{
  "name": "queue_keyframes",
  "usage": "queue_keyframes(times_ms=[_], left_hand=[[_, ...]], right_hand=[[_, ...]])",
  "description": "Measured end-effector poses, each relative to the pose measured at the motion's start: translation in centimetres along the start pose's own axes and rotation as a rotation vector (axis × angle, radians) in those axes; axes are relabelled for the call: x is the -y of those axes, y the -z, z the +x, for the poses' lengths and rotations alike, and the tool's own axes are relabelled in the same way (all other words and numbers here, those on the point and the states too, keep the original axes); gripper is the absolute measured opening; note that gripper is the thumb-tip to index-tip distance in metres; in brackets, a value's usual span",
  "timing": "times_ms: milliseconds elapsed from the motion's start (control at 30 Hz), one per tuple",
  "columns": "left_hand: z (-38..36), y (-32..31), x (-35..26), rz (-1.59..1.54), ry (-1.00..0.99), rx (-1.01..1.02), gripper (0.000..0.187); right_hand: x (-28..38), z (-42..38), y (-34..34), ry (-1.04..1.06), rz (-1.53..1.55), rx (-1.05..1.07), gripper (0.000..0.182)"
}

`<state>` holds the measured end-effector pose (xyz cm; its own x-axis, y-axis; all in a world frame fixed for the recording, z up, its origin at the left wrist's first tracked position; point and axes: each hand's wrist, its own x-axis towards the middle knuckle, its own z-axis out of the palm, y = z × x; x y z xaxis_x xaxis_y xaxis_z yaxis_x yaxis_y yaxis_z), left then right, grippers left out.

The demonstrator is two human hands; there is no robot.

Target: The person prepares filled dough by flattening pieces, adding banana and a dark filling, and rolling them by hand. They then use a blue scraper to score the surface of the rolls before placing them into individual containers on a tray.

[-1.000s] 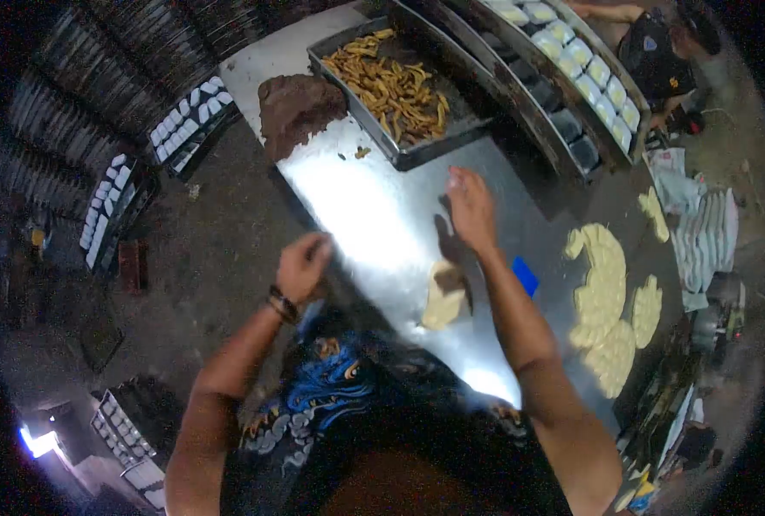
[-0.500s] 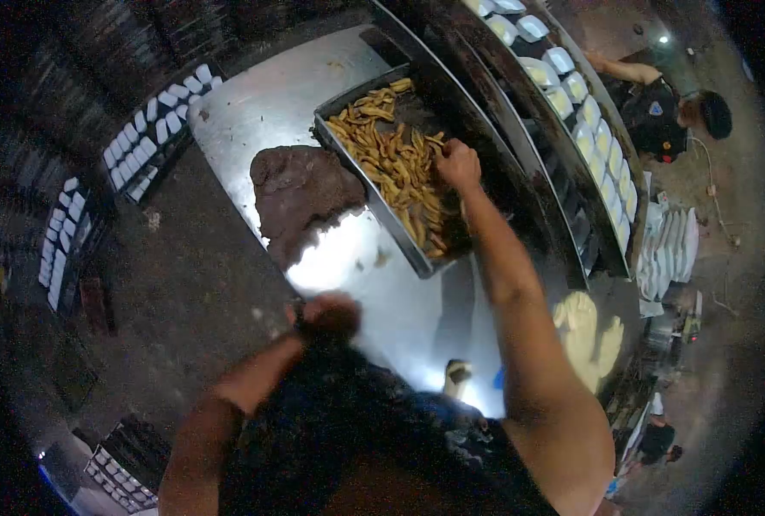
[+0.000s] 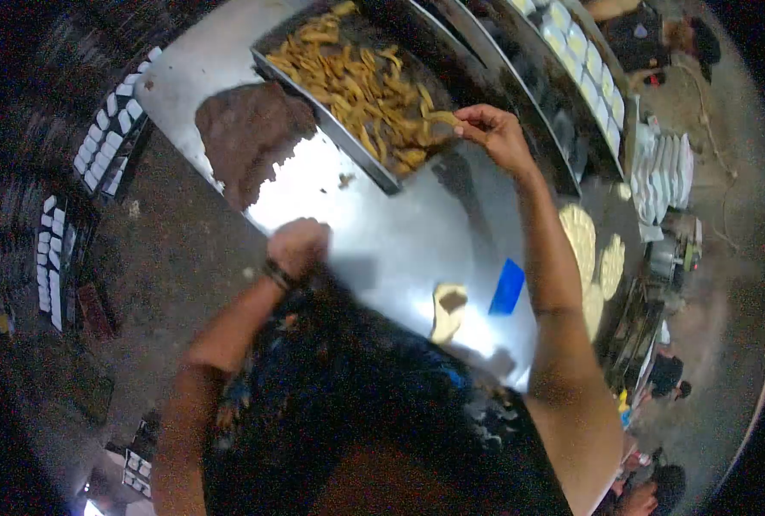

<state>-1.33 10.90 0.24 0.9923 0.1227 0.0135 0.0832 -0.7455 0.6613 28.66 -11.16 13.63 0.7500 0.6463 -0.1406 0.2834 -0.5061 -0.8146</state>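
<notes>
My right hand (image 3: 496, 136) pinches one yellow-brown curved strip (image 3: 440, 117) between thumb and fingers at the right side of a metal tray (image 3: 331, 122). Many similar strips (image 3: 356, 82) lie in that tray. My left hand (image 3: 299, 245) is closed near the table's front-left edge, and what it holds, if anything, is hidden. A dark brown mass (image 3: 249, 138) rests on the shiny metal table (image 3: 382, 249), left of the tray. Nearer my body lies a pale dough piece (image 3: 448, 311) with a brown patch on it, beside a blue flat tool (image 3: 507, 287).
Flat pale dough pieces (image 3: 578, 241) lie at the table's right. Behind stands a long rack (image 3: 571, 77) of pale pieces in containers. Trays of white pieces (image 3: 107, 142) stand at the left. Another person (image 3: 636, 39) is at the upper right, with more people at the lower right.
My right hand has come back toward the tray's near end, now with a strip in its fingers. The view has shifted, and the blue tool and dough piece show more fully.
</notes>
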Motion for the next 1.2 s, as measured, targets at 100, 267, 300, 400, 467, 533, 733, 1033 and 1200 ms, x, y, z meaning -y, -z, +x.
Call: queue_keyframes(times_ms=[100,267,300,400,467,533,733,1033,1200], left_hand=[[0.1,0.1,-1.1,-0.106,-0.114,-0.289,0.017],[-1.9,-3.2,-5.5,-0.218,-0.214,-0.32,0.02],[-2.8,-3.4,-8.2,-0.07,-0.21,-0.209,0.024],[-4.1,-7.3,-13.1,0.09,-0.222,-0.144,0.037],[-4.5,-9.9,-15.1,0.198,-0.319,-0.204,0.045],[-5.1,-10.9,-17.3,0.215,-0.286,-0.192,0.046],[-4.9,-14.6,-17.9,-0.148,-0.201,-0.175,0.02],[-11.5,-14.4,-19.8,0.159,-0.357,0.118,0.023],[-11.6,-12.3,-20.7,-0.146,-0.4,-0.146,0.038]], right_hand=[[0.3,-8.1,0.2,-0.072,0.137,0.045,0.023],[-4.7,-21.4,-2.2,-0.123,0.127,0.208,0.018],[-6.1,-23.5,-3.0,-0.104,0.136,0.193,0.018],[-9.2,-27.3,-5.6,0.063,-0.078,0.118,0.018],[-11.0,-28.0,-7.1,0.265,-0.261,0.007,0.016],[-10.2,-27.2,-6.9,0.376,-0.347,0.011,0.014],[-7.4,-24.4,-5.5,0.173,-0.251,0.341,0.019],[-9.6,-35.7,-10.4,0.563,-0.561,-0.062,0.035],[-8.7,-33.5,-6.5,0.344,-0.257,0.119,0.032]])
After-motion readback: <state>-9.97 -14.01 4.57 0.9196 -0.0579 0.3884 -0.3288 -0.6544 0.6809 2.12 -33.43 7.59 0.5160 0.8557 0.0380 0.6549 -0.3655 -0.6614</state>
